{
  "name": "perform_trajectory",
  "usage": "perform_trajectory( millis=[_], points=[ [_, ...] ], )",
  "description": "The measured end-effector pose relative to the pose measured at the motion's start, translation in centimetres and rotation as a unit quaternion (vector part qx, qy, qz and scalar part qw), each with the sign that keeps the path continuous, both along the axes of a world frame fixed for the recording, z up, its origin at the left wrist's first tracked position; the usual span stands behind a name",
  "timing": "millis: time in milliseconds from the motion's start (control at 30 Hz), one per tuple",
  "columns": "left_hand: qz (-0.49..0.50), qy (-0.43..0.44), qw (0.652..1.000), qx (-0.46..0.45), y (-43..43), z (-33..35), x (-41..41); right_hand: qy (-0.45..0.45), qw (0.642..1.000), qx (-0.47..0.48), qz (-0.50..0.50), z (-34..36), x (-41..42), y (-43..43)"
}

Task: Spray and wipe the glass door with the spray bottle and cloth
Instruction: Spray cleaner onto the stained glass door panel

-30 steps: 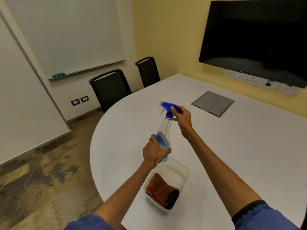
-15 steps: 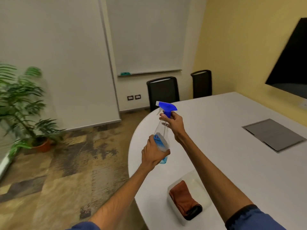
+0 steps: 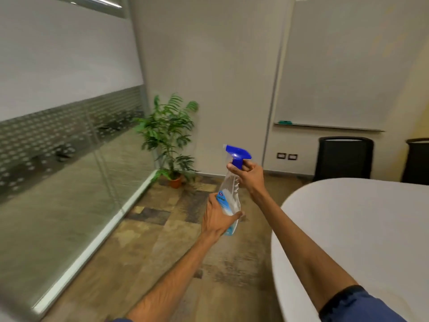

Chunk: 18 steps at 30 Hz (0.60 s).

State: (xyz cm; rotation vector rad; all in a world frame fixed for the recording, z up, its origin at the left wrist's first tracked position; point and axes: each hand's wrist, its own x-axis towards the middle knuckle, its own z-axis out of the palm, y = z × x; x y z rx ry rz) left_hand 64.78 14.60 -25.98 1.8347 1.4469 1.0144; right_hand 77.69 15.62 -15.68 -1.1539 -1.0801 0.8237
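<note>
Both hands are on the spray bottle [image 3: 228, 198] here, held upright in the air over the floor. The left hand [image 3: 217, 219] is wrapped round the clear lower body, and just above it the right hand [image 3: 249, 174] is closed round the neck under the blue trigger head [image 3: 238, 154]. The glass wall [image 3: 58, 159] is off to the left of the grip, the white table [image 3: 362, 228] to its right, and a potted plant [image 3: 168, 140] beyond.
</note>
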Motion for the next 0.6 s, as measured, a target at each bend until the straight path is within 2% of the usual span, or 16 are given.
perform_trajectory(
  millis=[400, 600],
  points=[
    [0.192, -0.043, 0.980, 0.031, -6.5, 3.0, -33.0, 0.004, 0.984, 0.029, 0.176, 3.3, -34.4, -1.8],
    [0.269, -0.082, 0.958, 0.046, -12.5, 4.2, -48.0, 0.017, 0.957, 0.048, 0.285, 4.5, -51.7, -5.0]
  ],
)
